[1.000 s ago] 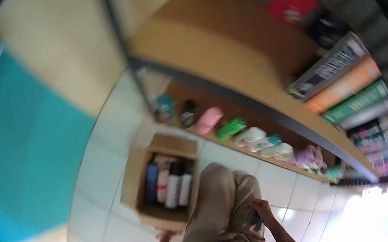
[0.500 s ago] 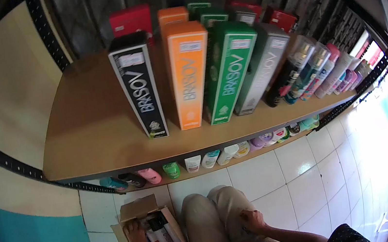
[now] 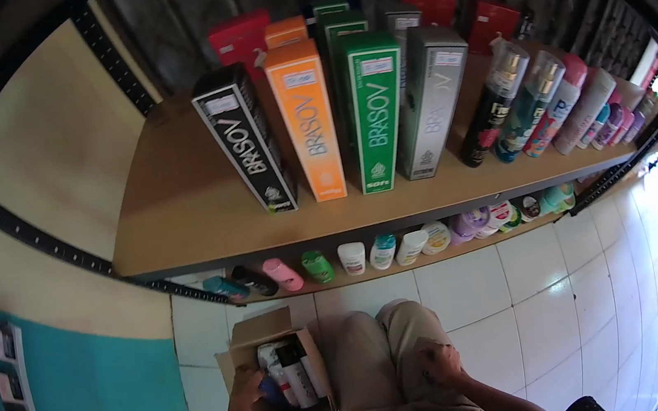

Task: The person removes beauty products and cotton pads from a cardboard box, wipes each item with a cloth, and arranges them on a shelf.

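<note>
Here the left hand [image 3: 246, 385] reaches down into the open cardboard box [image 3: 236, 355] on the floor tiles, its fingers apparently curled around a blue bottle [image 3: 268, 390] lying lengthwise among the others, while the right hand [image 3: 441, 361] rests loosely closed on the knee, farther away.

There is only one view, from a camera worn on the person's head. It looks forward and steeply down with a very wide, round lens, so the edges bend and the corners are black. The left hand [image 3: 246, 385] and the right hand [image 3: 441, 361] appear small at the bottom edge, far from the lens. Just beside the left hand, on its inner side, is the cardboard box [image 3: 267, 334] on the floor. Above both hands, nearer to the camera and larger, the wooden shelf [image 3: 181, 217] fills the middle of the view.
</note>
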`<state>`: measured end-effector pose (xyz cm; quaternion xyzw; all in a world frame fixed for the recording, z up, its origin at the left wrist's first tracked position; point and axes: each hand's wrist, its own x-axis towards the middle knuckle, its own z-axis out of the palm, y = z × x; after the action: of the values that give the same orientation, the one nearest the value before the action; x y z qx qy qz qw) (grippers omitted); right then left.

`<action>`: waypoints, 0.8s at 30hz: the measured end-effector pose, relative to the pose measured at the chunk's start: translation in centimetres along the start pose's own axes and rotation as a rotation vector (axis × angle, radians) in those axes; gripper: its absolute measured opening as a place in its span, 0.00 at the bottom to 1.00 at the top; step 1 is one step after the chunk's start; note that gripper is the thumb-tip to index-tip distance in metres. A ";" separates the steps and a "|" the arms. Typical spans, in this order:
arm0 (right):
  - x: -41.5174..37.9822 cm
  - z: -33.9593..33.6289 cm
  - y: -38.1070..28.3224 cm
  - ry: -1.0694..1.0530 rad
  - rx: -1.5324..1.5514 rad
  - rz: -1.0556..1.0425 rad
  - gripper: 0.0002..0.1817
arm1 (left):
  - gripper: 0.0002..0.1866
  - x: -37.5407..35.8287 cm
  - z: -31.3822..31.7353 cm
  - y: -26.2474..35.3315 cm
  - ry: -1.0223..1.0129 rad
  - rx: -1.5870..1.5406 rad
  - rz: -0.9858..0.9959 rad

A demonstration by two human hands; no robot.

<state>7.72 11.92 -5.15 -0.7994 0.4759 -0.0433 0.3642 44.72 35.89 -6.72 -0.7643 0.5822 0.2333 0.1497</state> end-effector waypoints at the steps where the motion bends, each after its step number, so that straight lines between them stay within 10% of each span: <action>1: 0.2 -0.8 -0.9 -0.024 0.083 0.015 0.10 | 0.21 -0.9 -1.8 1.1 0.001 0.008 -0.018; 8: 1.7 -1.6 -10.7 -0.110 0.105 -0.505 0.27 | 0.19 -9.4 -15.2 4.4 0.322 -0.290 -0.282; 14: 0.0 -2.5 -19.9 -0.088 -0.041 -0.850 0.36 | 0.17 -10.8 -25.8 10.7 0.477 -0.669 -0.058; 21: 0.0 -7.2 -17.4 -0.165 0.022 -0.664 0.25 | 0.21 -4.2 -24.3 13.0 0.464 -1.199 0.159; 24: -0.1 -7.4 -16.0 -0.383 0.189 -0.586 0.25 | 0.27 -1.2 -21.2 16.5 0.631 -1.951 0.579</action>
<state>16.25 12.55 10.24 -0.8584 0.1435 -0.0391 0.4910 32.45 21.66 12.52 -0.4122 0.3156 0.4170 -0.7461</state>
